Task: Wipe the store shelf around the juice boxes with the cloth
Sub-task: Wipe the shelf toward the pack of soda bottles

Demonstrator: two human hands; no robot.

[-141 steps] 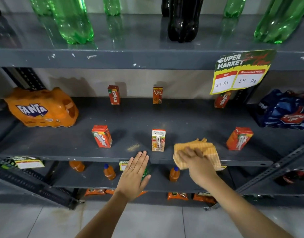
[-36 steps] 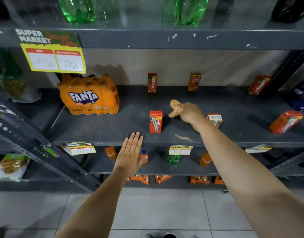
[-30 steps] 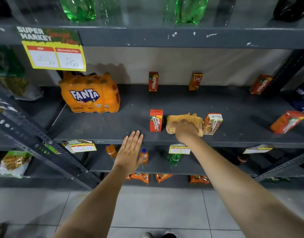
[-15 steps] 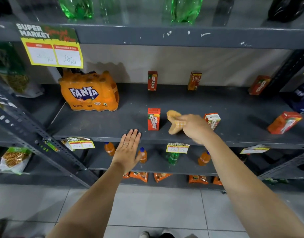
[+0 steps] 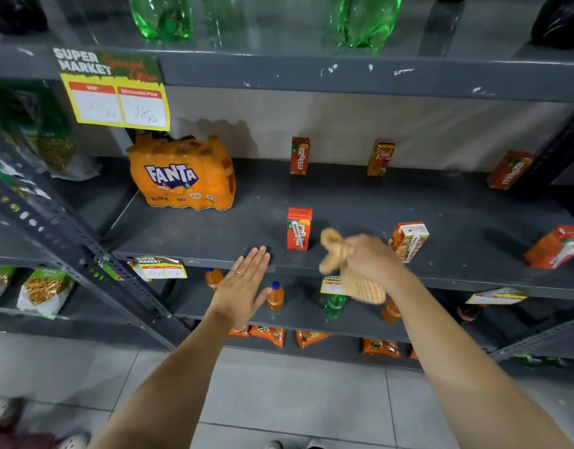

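The dark grey shelf (image 5: 350, 202) carries several small juice boxes. A red Maaza box (image 5: 298, 229) stands near the front edge, and a red-and-white box (image 5: 409, 240) stands to its right. My right hand (image 5: 371, 260) grips the bunched orange cloth (image 5: 360, 285), lifted off the shelf at its front edge between those two boxes; part of the cloth hangs below the edge. My left hand (image 5: 243, 283) is flat, fingers apart, with the fingertips at the shelf's front edge left of the Maaza box.
A Fanta multipack (image 5: 182, 175) sits at the shelf's back left. More juice boxes stand along the back wall (image 5: 300, 155) (image 5: 380, 157) (image 5: 509, 169) and at the right front (image 5: 556, 246). Small bottles (image 5: 275, 296) fill the lower shelf. A slanted metal upright (image 5: 68, 234) crosses the left.
My right hand has pulled the cloth back off the shelf surface toward the front edge, and it now hangs partly below. My left hand stays at the edge.
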